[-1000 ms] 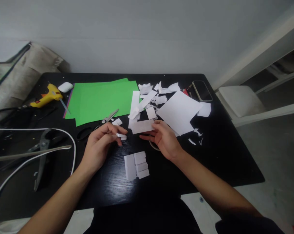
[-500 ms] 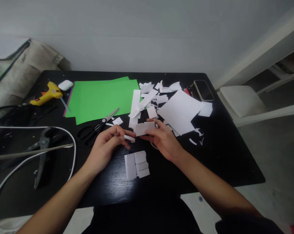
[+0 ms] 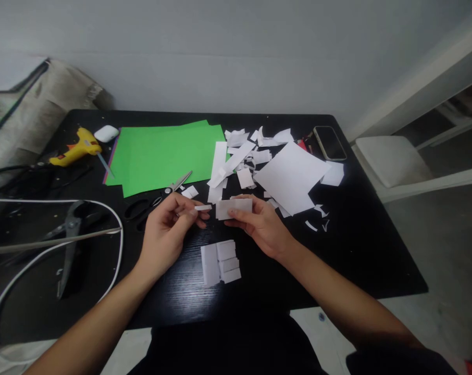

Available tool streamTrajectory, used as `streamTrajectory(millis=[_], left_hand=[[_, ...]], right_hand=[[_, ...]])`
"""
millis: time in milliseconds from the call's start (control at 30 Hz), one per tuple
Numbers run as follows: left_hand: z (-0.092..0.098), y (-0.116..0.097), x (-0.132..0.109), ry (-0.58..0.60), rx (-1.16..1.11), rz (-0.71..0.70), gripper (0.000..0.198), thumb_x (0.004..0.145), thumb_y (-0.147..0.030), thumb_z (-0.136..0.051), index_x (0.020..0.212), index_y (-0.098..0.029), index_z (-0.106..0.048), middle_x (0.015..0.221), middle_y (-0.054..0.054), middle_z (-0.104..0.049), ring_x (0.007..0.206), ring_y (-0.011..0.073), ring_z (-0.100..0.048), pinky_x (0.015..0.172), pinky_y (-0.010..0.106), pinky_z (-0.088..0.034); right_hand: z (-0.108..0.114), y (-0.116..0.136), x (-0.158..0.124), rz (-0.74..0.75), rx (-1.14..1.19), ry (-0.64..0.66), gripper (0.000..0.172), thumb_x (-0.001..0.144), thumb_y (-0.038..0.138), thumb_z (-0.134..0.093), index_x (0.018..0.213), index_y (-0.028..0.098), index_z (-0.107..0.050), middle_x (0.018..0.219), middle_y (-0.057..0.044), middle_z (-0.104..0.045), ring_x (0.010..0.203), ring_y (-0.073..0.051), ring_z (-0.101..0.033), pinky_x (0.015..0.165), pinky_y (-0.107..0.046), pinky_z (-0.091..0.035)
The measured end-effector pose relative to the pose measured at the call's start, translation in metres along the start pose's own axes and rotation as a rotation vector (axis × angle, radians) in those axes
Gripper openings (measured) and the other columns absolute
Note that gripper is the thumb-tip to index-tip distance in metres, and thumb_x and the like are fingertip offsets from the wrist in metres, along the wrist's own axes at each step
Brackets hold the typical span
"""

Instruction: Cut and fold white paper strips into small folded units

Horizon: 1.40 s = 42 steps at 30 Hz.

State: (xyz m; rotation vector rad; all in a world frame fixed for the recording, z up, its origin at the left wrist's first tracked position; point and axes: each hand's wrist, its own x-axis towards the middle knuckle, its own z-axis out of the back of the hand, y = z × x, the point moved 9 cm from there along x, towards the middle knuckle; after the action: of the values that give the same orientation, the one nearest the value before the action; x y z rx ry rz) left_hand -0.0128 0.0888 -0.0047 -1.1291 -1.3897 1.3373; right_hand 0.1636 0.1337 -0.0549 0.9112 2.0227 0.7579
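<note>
Between the thumb and fingers of my left hand (image 3: 172, 224) is a small narrow white paper strip (image 3: 203, 208). My right hand (image 3: 265, 223) grips a rectangular white paper piece (image 3: 225, 209), thumb on its front face, fingers behind. The two papers are close together, with a slight gap between them. Below my hands, a cluster of small folded white paper pieces (image 3: 210, 264) lies on the black table (image 3: 298, 281). Scissors (image 3: 169, 190) with black handles rest just beyond my left hand, which partly hides them.
Green sheets (image 3: 161, 153) lie at the back, with white paper scraps (image 3: 232, 166) and a larger white sheet (image 3: 293, 177) to their right. A yellow glue gun (image 3: 77, 148), a white cable (image 3: 121, 234) and large shears (image 3: 70, 245) occupy the left. A phone (image 3: 330, 143) lies back right.
My left hand has raised its paper strip slightly and turned it more level. The paper in my right hand now faces me more squarely.
</note>
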Motion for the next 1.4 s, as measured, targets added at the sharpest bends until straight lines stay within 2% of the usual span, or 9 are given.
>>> streamTrajectory(millis=[600, 900, 1133, 1400], left_hand=[[-0.006, -0.006, -0.003, 0.013, 0.044, -0.023, 0.01, 0.09, -0.019, -0.068, 0.081, -0.019, -0.063, 0.095, 0.004, -0.079, 0.074, 0.0162, -0.074, 0.073, 0.031, -0.059], [-0.007, -0.01, -0.005, 0.001, 0.107, -0.058, 0.008, 0.089, -0.021, -0.068, 0.082, -0.02, -0.063, 0.092, 0.004, -0.078, 0.076, 0.0174, -0.073, 0.075, 0.032, -0.058], [-0.008, -0.012, -0.008, 0.017, 0.216, -0.118, 0.007, 0.092, -0.021, -0.066, 0.085, -0.021, -0.063, 0.096, 0.004, -0.077, 0.079, 0.0176, -0.071, 0.075, 0.031, -0.055], [-0.014, -0.014, -0.013, 0.08, 0.461, -0.238, 0.005, 0.095, -0.02, -0.063, 0.09, -0.021, -0.063, 0.102, 0.004, -0.075, 0.084, 0.0172, -0.069, 0.077, 0.031, -0.053]], right_hand=[[-0.002, 0.003, -0.004, 0.095, -0.141, -0.028, 0.041, 0.062, 0.031, -0.098, 0.093, 0.021, -0.073, 0.088, 0.0, -0.071, 0.083, -0.016, -0.069, 0.078, -0.032, -0.066], [0.003, 0.007, -0.004, 0.143, -0.282, -0.057, 0.034, 0.07, 0.032, -0.092, 0.097, 0.023, -0.072, 0.09, -0.001, -0.071, 0.08, -0.017, -0.069, 0.084, -0.038, -0.063], [0.003, 0.017, -0.008, 0.244, -0.458, -0.101, 0.029, 0.075, 0.034, -0.087, 0.097, 0.024, -0.072, 0.093, -0.003, -0.071, 0.083, -0.021, -0.068, 0.082, -0.041, -0.061], [-0.007, 0.023, -0.018, 0.396, -0.588, -0.102, 0.019, 0.082, 0.03, -0.082, 0.096, 0.025, -0.07, 0.094, -0.002, -0.071, 0.083, -0.021, -0.066, 0.076, -0.035, -0.055]])
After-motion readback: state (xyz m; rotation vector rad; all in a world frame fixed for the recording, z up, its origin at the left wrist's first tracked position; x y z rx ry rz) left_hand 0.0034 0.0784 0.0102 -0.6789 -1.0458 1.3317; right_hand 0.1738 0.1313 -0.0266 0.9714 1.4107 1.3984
